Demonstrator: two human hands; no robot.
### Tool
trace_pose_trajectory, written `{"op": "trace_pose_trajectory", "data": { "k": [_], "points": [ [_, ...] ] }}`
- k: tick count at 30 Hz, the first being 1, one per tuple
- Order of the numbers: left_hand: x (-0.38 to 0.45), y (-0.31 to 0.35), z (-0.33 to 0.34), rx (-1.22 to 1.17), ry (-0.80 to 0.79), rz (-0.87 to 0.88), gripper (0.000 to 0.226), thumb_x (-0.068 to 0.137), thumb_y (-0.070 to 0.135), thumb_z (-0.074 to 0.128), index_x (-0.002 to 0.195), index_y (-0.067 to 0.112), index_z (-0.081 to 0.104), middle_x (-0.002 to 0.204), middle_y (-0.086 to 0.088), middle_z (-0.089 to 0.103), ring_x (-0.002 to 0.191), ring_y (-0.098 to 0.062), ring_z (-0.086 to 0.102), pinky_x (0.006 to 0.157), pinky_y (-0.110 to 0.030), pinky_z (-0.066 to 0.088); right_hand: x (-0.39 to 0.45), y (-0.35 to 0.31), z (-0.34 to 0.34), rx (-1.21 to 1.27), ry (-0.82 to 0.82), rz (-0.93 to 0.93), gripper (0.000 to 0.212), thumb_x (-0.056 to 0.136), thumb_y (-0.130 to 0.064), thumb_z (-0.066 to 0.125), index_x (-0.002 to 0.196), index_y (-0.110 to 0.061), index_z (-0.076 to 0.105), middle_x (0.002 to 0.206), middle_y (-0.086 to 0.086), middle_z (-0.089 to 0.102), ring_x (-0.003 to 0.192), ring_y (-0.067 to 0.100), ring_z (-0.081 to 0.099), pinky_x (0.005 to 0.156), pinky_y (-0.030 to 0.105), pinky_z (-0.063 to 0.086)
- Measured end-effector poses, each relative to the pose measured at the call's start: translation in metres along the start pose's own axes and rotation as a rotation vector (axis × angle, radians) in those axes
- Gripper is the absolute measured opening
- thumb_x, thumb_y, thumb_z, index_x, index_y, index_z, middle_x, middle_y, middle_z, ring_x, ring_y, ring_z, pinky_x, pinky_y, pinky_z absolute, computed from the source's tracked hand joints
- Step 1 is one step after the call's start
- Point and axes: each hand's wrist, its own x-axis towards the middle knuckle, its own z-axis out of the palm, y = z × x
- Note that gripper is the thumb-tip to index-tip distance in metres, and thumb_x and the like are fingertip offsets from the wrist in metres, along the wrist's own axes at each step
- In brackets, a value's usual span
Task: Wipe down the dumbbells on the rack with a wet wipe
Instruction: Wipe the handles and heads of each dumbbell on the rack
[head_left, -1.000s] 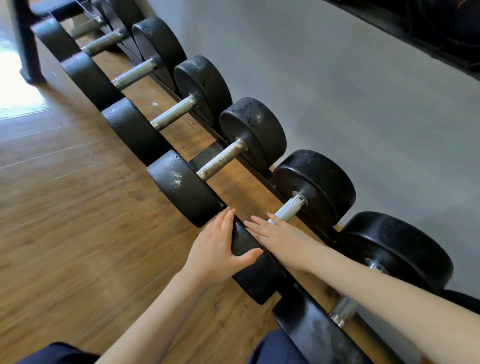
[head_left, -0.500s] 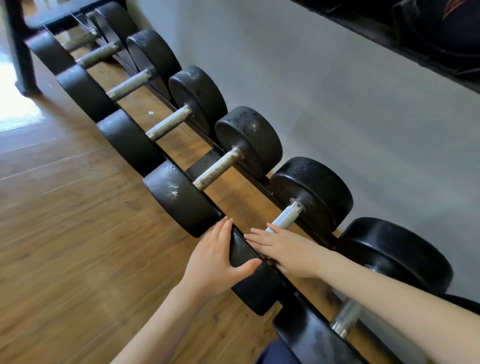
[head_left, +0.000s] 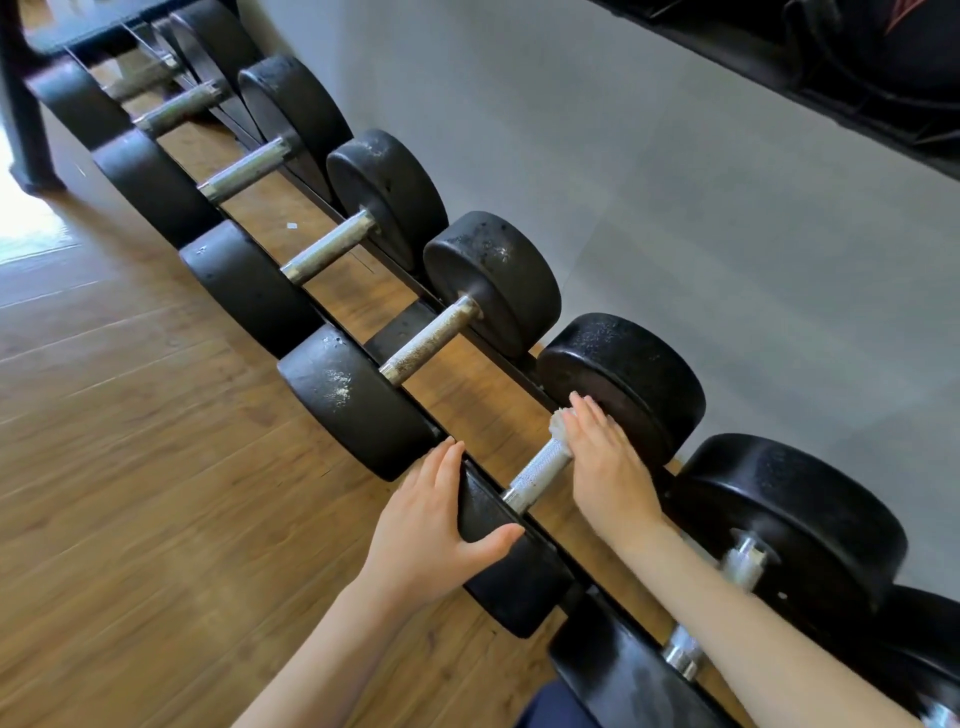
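A row of black dumbbells with steel handles lies on a low black rack (head_left: 396, 326). My left hand (head_left: 431, 530) holds the near head (head_left: 511, 571) of one dumbbell, fingers over its outer face and thumb hooked on the inner face. My right hand (head_left: 608, 467) lies over the far end of that dumbbell's knurled handle (head_left: 537, 467), fingers straight and reaching to the far head (head_left: 636, 374). It presses a white wet wipe (head_left: 558, 422) against the handle; only a crumpled edge shows beside the index finger.
More dumbbells (head_left: 431, 340) continue to the upper left, and a larger one (head_left: 789, 525) sits under my right forearm. A grey wall (head_left: 727, 234) runs close behind the rack, with a dark shelf (head_left: 831, 67) above. Wood floor (head_left: 130, 467) spreads to the left.
My right hand slid along the handle from the near head toward the far head, baring the handle and showing the wipe's edge. My left hand kept its hold on the near head.
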Motion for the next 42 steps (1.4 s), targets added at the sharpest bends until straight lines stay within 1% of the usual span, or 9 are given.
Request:
{"op": "trace_pose_trajectory", "data": {
  "k": [3, 9, 15, 19, 25, 29, 33, 37, 42],
  "points": [
    [0.001, 0.0, 0.0, -0.006, -0.008, -0.007, 0.118, 0.056, 0.086, 0.021, 0.155, 0.023, 0.006, 0.162, 0.009, 0.007, 0.147, -0.008, 0.009, 0.114, -0.021, 0.012, -0.011, -0.022, 0.003, -0.104, -0.054, 0.141, 0.079, 0.078, -0.004, 0.059, 0.148, -0.003, 0.023, 0.156, 0.018, 0.016, 0.142, 0.026, 0.004, 0.111, 0.045, 0.01],
    [0.001, 0.0, 0.0, -0.011, -0.023, -0.006, 0.11, 0.066, 0.081, 0.035, 0.155, 0.023, 0.006, 0.162, 0.008, 0.007, 0.148, -0.009, 0.009, 0.115, -0.023, 0.013, -0.016, -0.023, 0.012, -0.108, -0.032, 0.144, 0.093, 0.062, -0.004, 0.078, 0.142, -0.001, 0.032, 0.133, 0.017, 0.036, 0.123, 0.034, 0.043, 0.103, 0.056, 0.027],
    [0.001, 0.0, -0.001, -0.008, -0.004, 0.001, 0.118, 0.057, 0.086, 0.021, 0.155, 0.022, 0.008, 0.162, 0.007, 0.01, 0.147, -0.009, 0.012, 0.106, -0.015, 0.007, -0.022, -0.018, 0.003, -0.179, -0.121, -0.018, 0.091, 0.06, -0.003, 0.076, 0.141, -0.004, 0.034, 0.141, 0.015, 0.039, 0.135, 0.031, 0.033, 0.105, 0.054, 0.02],
    [0.001, 0.002, -0.002, -0.021, -0.017, -0.002, 0.113, 0.065, 0.083, 0.034, 0.155, 0.021, 0.007, 0.162, 0.006, 0.009, 0.148, -0.011, 0.01, 0.112, -0.019, 0.01, -0.023, -0.015, 0.001, -0.194, -0.125, 0.042, 0.085, 0.064, -0.006, 0.073, 0.141, -0.001, 0.038, 0.146, 0.018, 0.039, 0.137, 0.032, 0.033, 0.106, 0.049, 0.025],
    [-0.001, 0.003, -0.003, -0.014, -0.023, -0.006, 0.104, 0.078, 0.076, 0.047, 0.155, 0.021, 0.005, 0.163, 0.006, 0.007, 0.148, -0.011, 0.008, 0.115, -0.023, 0.011, -0.018, -0.016, -0.005, 0.008, -0.145, 0.102, 0.081, 0.093, -0.006, 0.045, 0.144, -0.009, -0.018, 0.153, 0.003, -0.023, 0.138, 0.015, -0.023, 0.115, 0.032, -0.004],
    [-0.001, 0.002, -0.003, -0.02, -0.016, -0.001, 0.101, 0.081, 0.073, 0.05, 0.155, 0.021, 0.006, 0.163, 0.006, 0.007, 0.148, -0.011, 0.008, 0.116, -0.023, 0.012, 0.003, -0.01, -0.007, -0.037, -0.135, -0.022, 0.071, 0.095, -0.011, 0.045, 0.151, -0.009, 0.003, 0.159, 0.006, 0.003, 0.145, 0.018, -0.009, 0.112, 0.03, -0.008],
    [-0.002, 0.001, -0.002, -0.03, -0.019, 0.004, 0.097, 0.085, 0.068, 0.053, 0.155, 0.022, 0.004, 0.163, 0.007, 0.005, 0.148, -0.011, 0.007, 0.116, -0.023, 0.011, -0.016, -0.004, -0.007, 0.119, -0.066, 0.045, 0.077, 0.089, 0.001, 0.052, 0.15, -0.013, 0.007, 0.158, 0.004, 0.013, 0.143, 0.011, -0.004, 0.112, 0.027, 0.004],
    [0.0, 0.002, -0.004, -0.028, -0.007, 0.002, 0.097, 0.084, 0.067, 0.053, 0.155, 0.022, 0.005, 0.163, 0.006, 0.006, 0.148, -0.011, 0.008, 0.117, -0.025, 0.013, -0.015, 0.002, 0.002, 0.085, -0.03, 0.002, 0.082, 0.077, 0.009, 0.066, 0.146, -0.004, 0.024, 0.151, 0.013, 0.031, 0.142, 0.024, 0.016, 0.108, 0.037, 0.018],
    [-0.002, 0.004, -0.004, -0.044, -0.033, -0.007, 0.103, 0.079, 0.076, 0.049, 0.155, 0.02, 0.008, 0.163, 0.005, 0.009, 0.148, -0.012, 0.01, 0.117, -0.026, 0.015, 0.009, -0.003, -0.001, 0.001, -0.151, -0.221, 0.061, 0.083, 0.002, 0.06, 0.141, -0.004, 0.04, 0.145, 0.009, 0.04, 0.143, 0.023, 0.02, 0.117, 0.034, 0.007]
  ]
}}
